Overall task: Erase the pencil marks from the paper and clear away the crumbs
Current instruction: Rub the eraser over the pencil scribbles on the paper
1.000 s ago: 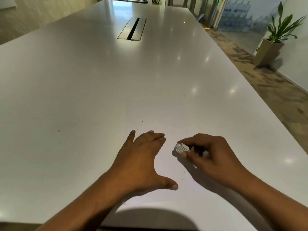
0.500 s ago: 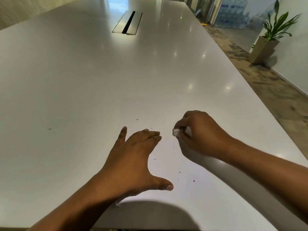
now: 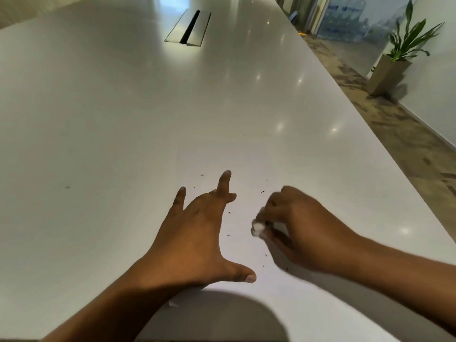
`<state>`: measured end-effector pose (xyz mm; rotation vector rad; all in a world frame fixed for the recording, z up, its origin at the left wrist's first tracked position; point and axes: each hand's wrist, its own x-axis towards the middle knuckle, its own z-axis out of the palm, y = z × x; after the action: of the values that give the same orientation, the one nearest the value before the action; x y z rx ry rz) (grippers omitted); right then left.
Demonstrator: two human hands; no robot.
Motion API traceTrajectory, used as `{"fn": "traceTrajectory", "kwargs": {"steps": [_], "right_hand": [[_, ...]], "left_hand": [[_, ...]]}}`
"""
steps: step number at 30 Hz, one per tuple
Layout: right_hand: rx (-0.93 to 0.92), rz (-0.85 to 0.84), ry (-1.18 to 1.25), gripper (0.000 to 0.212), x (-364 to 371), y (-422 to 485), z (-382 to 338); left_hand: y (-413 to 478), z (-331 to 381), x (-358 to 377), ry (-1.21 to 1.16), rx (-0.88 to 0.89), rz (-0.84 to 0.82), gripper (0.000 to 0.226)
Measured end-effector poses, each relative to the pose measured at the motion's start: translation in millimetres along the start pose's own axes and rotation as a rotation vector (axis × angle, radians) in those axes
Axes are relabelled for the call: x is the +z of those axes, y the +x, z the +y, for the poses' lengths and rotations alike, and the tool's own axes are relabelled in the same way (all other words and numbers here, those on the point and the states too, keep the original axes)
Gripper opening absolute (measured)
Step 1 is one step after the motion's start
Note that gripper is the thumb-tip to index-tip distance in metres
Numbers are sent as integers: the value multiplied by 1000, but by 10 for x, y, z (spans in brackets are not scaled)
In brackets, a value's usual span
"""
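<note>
The left hand lies flat on the white paper, its fingers straight and spread, holding nothing. The right hand, blurred, has its fingers curled, pinching a white eraser just above the sheet. Dark crumbs dot the paper between and around both hands on the pale counter.
</note>
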<state>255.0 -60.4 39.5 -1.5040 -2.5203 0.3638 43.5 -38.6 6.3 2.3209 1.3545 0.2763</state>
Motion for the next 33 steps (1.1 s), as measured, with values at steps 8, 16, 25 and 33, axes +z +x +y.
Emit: {"fn": "traceTrajectory", "kwargs": {"steps": [8, 16, 25, 33], "right_hand": [[-82, -45, -1, 22, 58, -140, -177], [-126, -24, -55, 17, 107, -40, -290], [29, 185, 112, 10, 152, 150, -46], [415, 465, 1330, 37, 387, 202, 129]], "left_hand": [[-16, 24, -5, -13, -8, -10, 156], [-2, 20, -1, 13, -3, -20, 156], [-16, 52, -8, -12, -22, -8, 152], [156, -342, -375, -139, -15, 156, 109]]}}
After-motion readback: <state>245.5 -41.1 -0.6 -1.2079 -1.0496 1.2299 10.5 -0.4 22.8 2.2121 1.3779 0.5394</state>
